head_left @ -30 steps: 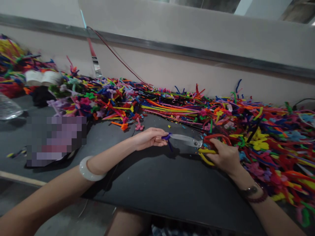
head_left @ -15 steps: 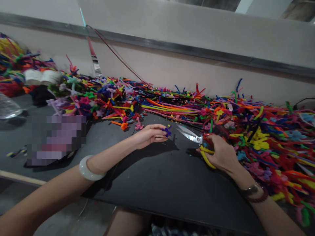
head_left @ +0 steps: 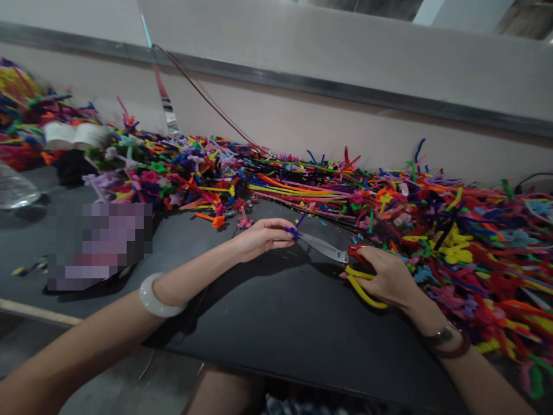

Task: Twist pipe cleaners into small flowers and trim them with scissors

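Note:
My left hand (head_left: 261, 237) pinches a small purple pipe-cleaner flower (head_left: 295, 231) just above the dark tabletop (head_left: 276, 323). A white bangle sits on that forearm. My right hand (head_left: 384, 278) grips scissors (head_left: 334, 253) with red and yellow handles. Their silver blades point left and their tips meet the purple flower at my left fingertips. A watch and a bead bracelet circle my right wrist.
A deep heap of coloured pipe cleaners and finished flowers (head_left: 432, 230) runs along the wall from far left to right. Two white tape rolls (head_left: 73, 135) lie at the back left, beside a clear plastic bag (head_left: 15, 190). A red cable (head_left: 203, 98) climbs the wall.
The scissors, drawn back and open half a second ago, have swung left again so the blades reach the purple flower. My left hand has stayed in place.

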Demonstrator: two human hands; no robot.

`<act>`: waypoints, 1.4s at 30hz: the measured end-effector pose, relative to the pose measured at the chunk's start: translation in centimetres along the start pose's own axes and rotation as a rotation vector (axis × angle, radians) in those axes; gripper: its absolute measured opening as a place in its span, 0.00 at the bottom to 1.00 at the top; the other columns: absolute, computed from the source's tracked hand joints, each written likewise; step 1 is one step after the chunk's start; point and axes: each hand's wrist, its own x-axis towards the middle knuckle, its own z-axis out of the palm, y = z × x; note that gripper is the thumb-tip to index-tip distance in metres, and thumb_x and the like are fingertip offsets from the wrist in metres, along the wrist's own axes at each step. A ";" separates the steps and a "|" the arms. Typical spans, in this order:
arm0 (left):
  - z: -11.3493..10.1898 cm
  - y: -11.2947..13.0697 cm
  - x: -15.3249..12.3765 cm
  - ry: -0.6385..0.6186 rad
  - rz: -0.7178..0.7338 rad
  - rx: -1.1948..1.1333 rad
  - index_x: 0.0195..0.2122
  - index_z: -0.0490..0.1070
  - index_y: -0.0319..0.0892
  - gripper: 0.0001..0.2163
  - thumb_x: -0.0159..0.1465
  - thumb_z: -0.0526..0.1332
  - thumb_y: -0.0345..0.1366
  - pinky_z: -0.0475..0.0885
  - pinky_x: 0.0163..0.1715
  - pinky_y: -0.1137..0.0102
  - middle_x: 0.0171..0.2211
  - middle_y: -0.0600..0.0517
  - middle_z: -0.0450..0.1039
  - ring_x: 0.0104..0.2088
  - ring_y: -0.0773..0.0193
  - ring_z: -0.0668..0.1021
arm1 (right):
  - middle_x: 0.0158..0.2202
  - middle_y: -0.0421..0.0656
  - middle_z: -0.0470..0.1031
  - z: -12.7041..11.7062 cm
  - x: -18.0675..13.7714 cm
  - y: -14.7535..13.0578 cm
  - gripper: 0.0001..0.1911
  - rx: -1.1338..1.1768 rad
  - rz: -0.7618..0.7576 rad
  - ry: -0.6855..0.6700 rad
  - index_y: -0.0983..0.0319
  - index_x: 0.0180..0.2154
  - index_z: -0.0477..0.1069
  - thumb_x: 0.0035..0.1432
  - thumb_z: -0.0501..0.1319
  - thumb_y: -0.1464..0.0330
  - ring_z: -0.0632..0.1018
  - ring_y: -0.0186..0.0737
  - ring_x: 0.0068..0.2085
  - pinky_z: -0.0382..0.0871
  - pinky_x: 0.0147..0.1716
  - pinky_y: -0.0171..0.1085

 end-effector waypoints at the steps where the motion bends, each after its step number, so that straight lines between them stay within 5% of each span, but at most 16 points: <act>1: 0.0 0.0 0.0 -0.002 0.002 0.001 0.28 0.71 0.38 0.07 0.47 0.62 0.24 0.67 0.41 0.69 0.27 0.53 0.72 0.30 0.71 0.74 | 0.31 0.48 0.73 0.0 0.0 0.0 0.21 0.009 -0.006 -0.003 0.64 0.36 0.66 0.47 0.56 0.54 0.74 0.41 0.31 0.66 0.28 0.35; 24: 0.0 -0.1 0.1 -0.013 0.021 0.000 0.27 0.71 0.37 0.06 0.46 0.62 0.24 0.67 0.40 0.70 0.26 0.54 0.71 0.30 0.71 0.74 | 0.24 0.44 0.71 -0.1 0.0 -0.1 0.18 0.010 -0.006 -0.102 0.63 0.31 0.65 0.49 0.53 0.54 0.72 0.37 0.24 0.60 0.22 0.31; 28: 0.0 -0.1 0.1 0.001 0.022 0.008 0.27 0.71 0.37 0.07 0.45 0.63 0.25 0.67 0.40 0.71 0.27 0.53 0.72 0.30 0.71 0.74 | 0.29 0.46 0.72 -0.1 0.0 -0.1 0.21 0.007 0.041 -0.081 0.63 0.35 0.64 0.48 0.54 0.53 0.73 0.40 0.29 0.61 0.25 0.32; 33: -0.2 -0.1 0.2 0.012 0.045 0.017 0.28 0.71 0.39 0.09 0.45 0.63 0.25 0.67 0.40 0.71 0.27 0.54 0.72 0.30 0.72 0.74 | 0.29 0.46 0.71 -0.5 0.2 -0.1 0.19 0.006 0.138 -0.175 0.63 0.33 0.62 0.49 0.53 0.53 0.72 0.40 0.29 0.61 0.24 0.33; 42: -0.2 -0.2 0.2 0.008 0.051 0.035 0.27 0.71 0.38 0.08 0.44 0.64 0.25 0.67 0.40 0.71 0.27 0.53 0.72 0.30 0.71 0.74 | 0.27 0.46 0.71 -0.5 0.1 -0.3 0.22 0.030 0.068 -0.239 0.63 0.33 0.63 0.48 0.52 0.51 0.71 0.39 0.26 0.60 0.24 0.32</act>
